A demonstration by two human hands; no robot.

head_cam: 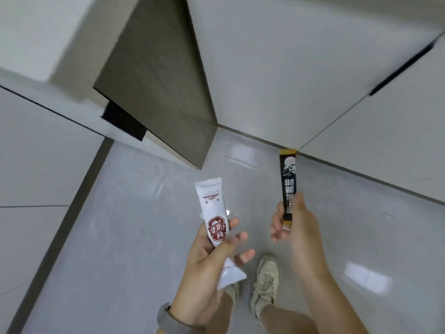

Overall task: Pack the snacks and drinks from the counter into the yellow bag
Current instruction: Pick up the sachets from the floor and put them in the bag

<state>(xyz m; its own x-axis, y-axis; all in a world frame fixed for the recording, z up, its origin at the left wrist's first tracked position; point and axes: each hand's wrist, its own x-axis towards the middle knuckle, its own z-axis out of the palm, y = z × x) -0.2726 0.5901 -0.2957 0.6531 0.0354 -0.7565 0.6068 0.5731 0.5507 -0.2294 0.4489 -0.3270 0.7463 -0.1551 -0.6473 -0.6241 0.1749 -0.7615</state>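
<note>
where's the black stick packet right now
In the head view, the black stick packet is pinched upright in the right hand, right of the white packet held by the left hand.

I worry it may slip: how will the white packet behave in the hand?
The white packet is probably light and fairly floppy: the left hand holds it mid-length. Its glossy wrapper may be slippery. Flat, so unlikely to roll.

A single wide-angle camera on the person's head looks steeply down, close over both hands at lower centre. The floor [134, 213] fills the frame's lower half, white cabinet fronts [289, 68] the top, lines bowed.
</note>
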